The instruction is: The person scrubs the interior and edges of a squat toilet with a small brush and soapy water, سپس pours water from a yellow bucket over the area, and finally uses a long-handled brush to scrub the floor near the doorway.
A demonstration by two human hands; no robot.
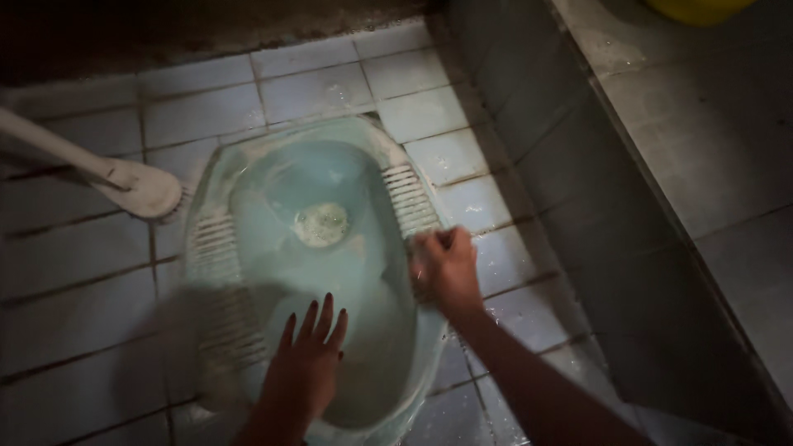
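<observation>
My right hand (446, 268) is curled into a loose fist, knuckles up, pressed down on the ribbed footrest (410, 202) along the right rim of the squat toilet pan (330, 272). The fingers are folded in around something small, but it is hidden under my palm and blurred, so I cannot tell what it is. My forearm runs from this hand down and to the right, out of the bottom edge of the view.

Just to the left of that hand and a little nearer to me, my left hand (306, 363) lies flat and open, fingers spread and pointing away from me, palm down on the pale blue inner slope of the pan. It holds nothing.

Beyond both hands, in the middle of the pan, is the drain hole (320, 225), filled with cloudy, foamy water. On the far side of the pan from my right hand, the left footrest (216, 248) shows the same ridges.

Further out to the left and away from me, a white brush (136, 186) lies on the wet tiled floor (91, 306), its head just beside the pan's left rim, its handle reaching off to the left edge.

To the right of my right hand rises a tiled step (578, 190), and on its upper level, at the far top corner, a yellow container (698, 8) is partly in view.
</observation>
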